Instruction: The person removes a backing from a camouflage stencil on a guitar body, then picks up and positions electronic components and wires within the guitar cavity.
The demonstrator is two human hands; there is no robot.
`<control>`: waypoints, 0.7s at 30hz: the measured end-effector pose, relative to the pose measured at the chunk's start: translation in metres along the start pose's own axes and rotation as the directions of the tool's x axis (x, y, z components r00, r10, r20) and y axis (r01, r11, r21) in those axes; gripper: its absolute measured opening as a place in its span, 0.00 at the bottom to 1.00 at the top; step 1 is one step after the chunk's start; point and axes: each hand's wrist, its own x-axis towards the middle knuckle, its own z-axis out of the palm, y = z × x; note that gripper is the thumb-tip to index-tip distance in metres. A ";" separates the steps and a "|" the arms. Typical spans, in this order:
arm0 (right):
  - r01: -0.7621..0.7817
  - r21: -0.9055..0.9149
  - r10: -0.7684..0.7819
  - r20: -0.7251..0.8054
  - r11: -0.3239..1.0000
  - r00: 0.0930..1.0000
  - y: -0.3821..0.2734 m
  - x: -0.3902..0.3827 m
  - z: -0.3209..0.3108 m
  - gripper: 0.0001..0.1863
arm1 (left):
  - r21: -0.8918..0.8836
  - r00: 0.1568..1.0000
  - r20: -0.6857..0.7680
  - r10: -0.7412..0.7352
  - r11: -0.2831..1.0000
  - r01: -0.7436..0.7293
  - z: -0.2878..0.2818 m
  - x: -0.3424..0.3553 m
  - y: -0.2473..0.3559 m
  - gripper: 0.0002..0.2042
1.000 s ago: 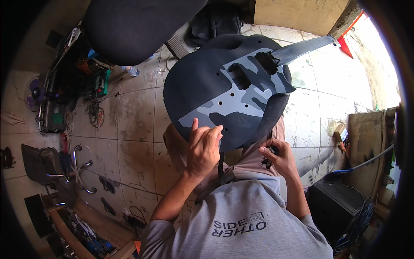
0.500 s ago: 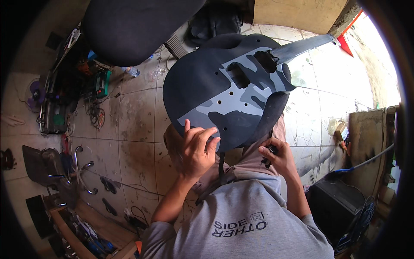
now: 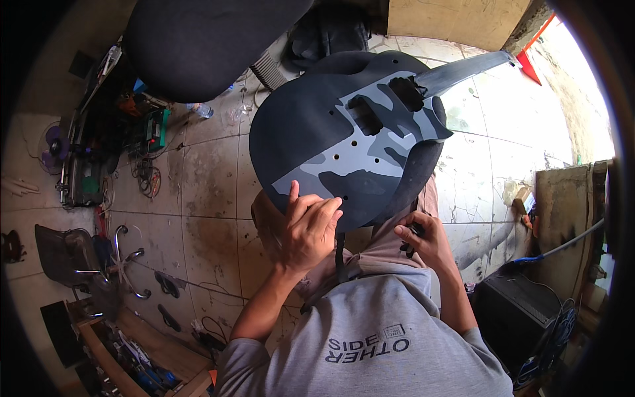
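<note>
An electric guitar body [image 3: 297,126] lies on a dark rounded support [image 3: 426,165] in front of my knees, its bare grey neck [image 3: 463,73] pointing to the far right. Half its top is plain matte black; the other half carries grey camouflage, with rectangular cut-outs and several small holes. My left hand [image 3: 309,228] lies over the body's near edge, fingers bent and apart, with the index fingertip beside a small hole. Nothing shows between its fingers. Close to my right thigh, my right hand [image 3: 426,235] is closed around a small black object [image 3: 411,239], mostly hidden by the fingers.
A dark oval seat [image 3: 211,46] looms at the far left. Beyond the guitar sits a black bag [image 3: 329,33]. On the tiled floor are a bottle [image 3: 200,110], cables and sandals [image 3: 167,284]. A black box [image 3: 519,311] stands right; a wooden tool rack [image 3: 142,344] stands near left.
My left hand has shifted slightly to the right along the guitar body's near edge. My right hand and the guitar stay almost in place.
</note>
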 end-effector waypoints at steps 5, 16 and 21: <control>-0.003 -0.012 0.003 0.019 1.000 1.000 -0.002 0.001 0.000 0.19 | -0.037 0.999 -0.002 -0.038 0.999 0.038 0.000 0.000 0.002 0.14; 0.005 -0.046 -0.003 0.042 0.999 0.999 0.002 0.004 0.000 0.19 | -0.013 1.000 -0.001 -0.028 1.000 0.028 -0.001 -0.002 0.006 0.13; -0.011 -0.051 0.014 0.054 0.999 0.998 -0.002 0.003 -0.001 0.18 | 0.002 1.000 0.017 -0.014 1.000 0.014 -0.001 -0.003 0.007 0.12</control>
